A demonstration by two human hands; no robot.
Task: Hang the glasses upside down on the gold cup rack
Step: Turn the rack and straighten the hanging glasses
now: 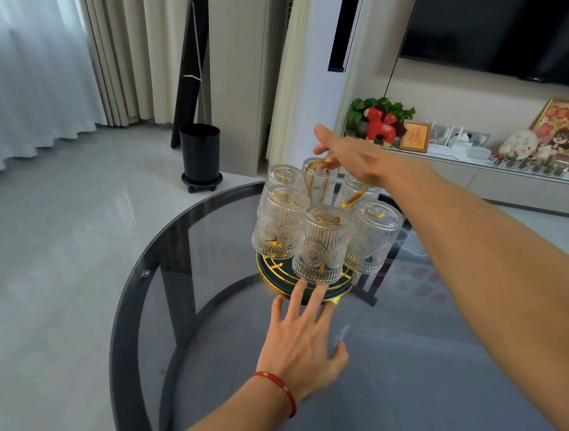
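Note:
The gold cup rack [304, 287] stands on the round dark glass table [416, 381], its round green and gold base showing under the glasses. Several ribbed clear glasses hang upside down on its arms; the nearest glass [323, 244] is at the front, with others left [280, 223] and right [374, 237]. My right hand [353, 157] reaches over the top, its fingers touching the gold loop handle [320, 167]. My left hand [302, 344], with a red cord on the wrist, lies flat on the table, fingertips at the base's front rim.
A black bin [200, 154] on a wheeled stand sits on the floor beyond the table. Curtains hang at the left. A low white cabinet [506, 181] at the back right carries a red toy horse, plants and framed pictures under a wall-mounted television.

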